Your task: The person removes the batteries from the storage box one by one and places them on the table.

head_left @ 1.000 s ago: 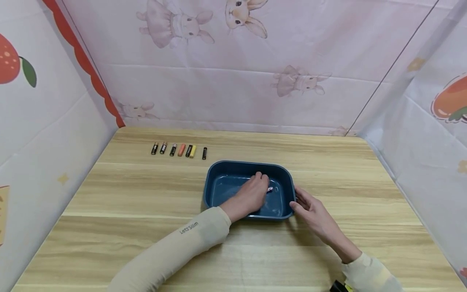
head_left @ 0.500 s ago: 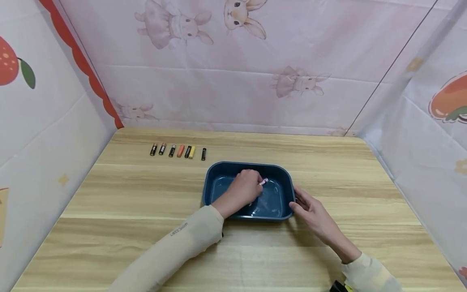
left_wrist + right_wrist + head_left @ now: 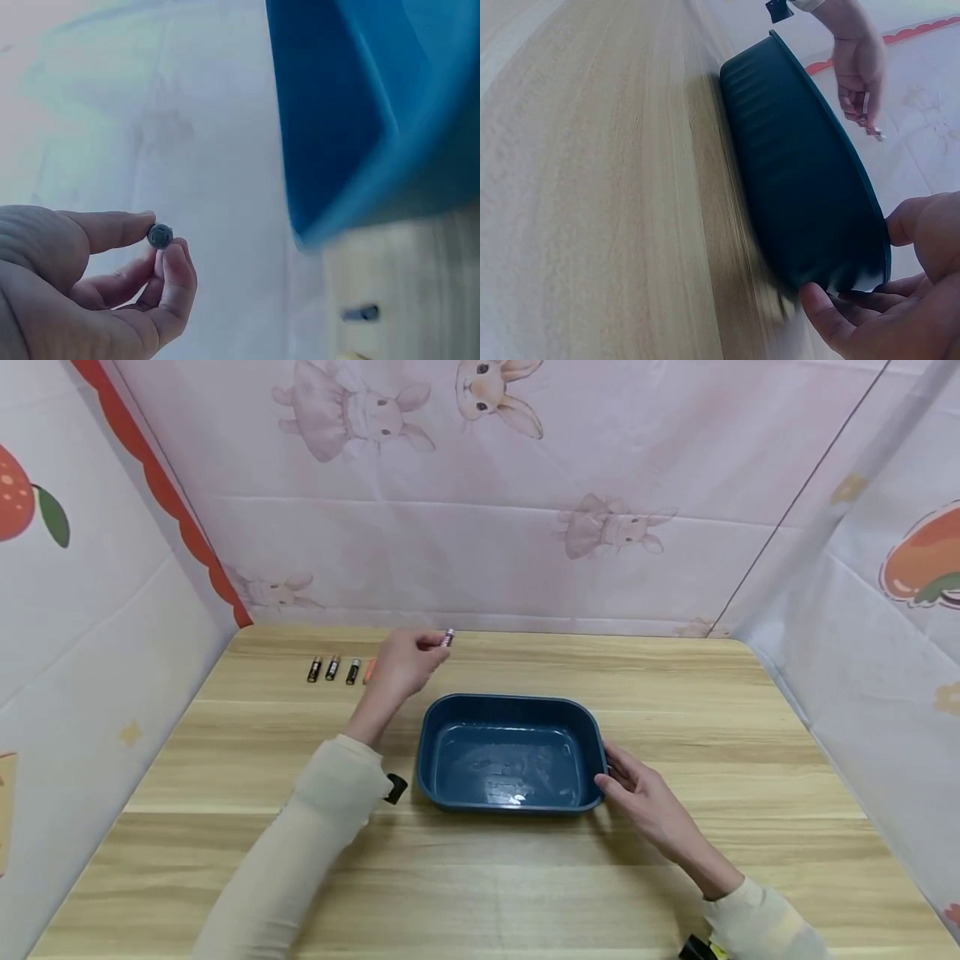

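My left hand (image 3: 402, 667) pinches a small pink-and-silver battery (image 3: 447, 637) between thumb and fingers, above the back of the table. In the left wrist view the round end of this battery (image 3: 160, 235) faces the camera. A deep blue rectangular plastic box (image 3: 510, 804) stands mid-table, with only shine marks on its floor. My right hand (image 3: 647, 795) holds the box's right end, thumb and fingers set against its corner and rim. Left of my left hand lie black batteries (image 3: 332, 667) and an orange one (image 3: 369, 671), partly covered by the hand.
Past the blue box, the left wrist view shows a dark battery (image 3: 361, 313) lying on the wooden table (image 3: 510, 885). Printed cloth walls (image 3: 480, 560) enclose the table's back and sides. A black strap end (image 3: 396, 788) sticks out at my left wrist.
My left hand has lifted the pink-and-silver battery out of the box and carried it back and left over the table. My right hand has stayed at the box, which has not visibly moved.
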